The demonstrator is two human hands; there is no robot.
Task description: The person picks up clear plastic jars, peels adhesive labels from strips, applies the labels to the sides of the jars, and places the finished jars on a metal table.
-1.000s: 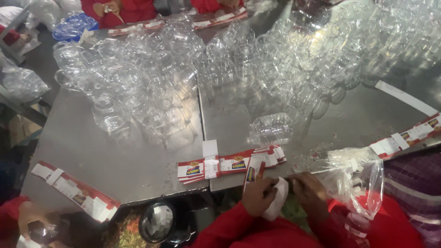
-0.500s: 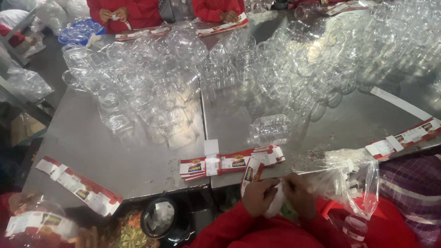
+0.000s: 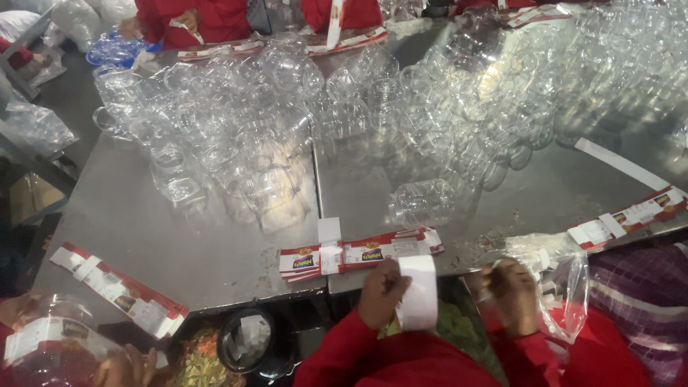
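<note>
My left hand [image 3: 383,290] pinches a white paper strip [image 3: 419,301] just below the front edge of the steel table [image 3: 215,251]. My right hand [image 3: 507,292] is a little to the right, apart from the strip, with curled fingers against a clear plastic bag [image 3: 562,283]; I cannot tell if it holds anything. A stack of red and white labels [image 3: 362,254] lies on the table edge right above my left hand. One clear plastic jar [image 3: 423,203] lies on its side just beyond the labels.
Several clear jars [image 3: 258,143] crowd the middle and far table. More label strips lie at front left [image 3: 118,290] and right [image 3: 631,215]. A co-worker's hand [image 3: 125,365] holds a labelled jar [image 3: 50,344] at bottom left. A purple sleeve [image 3: 645,287] is at right.
Both my hands were together on the white strip; my right hand has since come off it and shifted right toward the bag. The co-worker's jar rose into view at bottom left.
</note>
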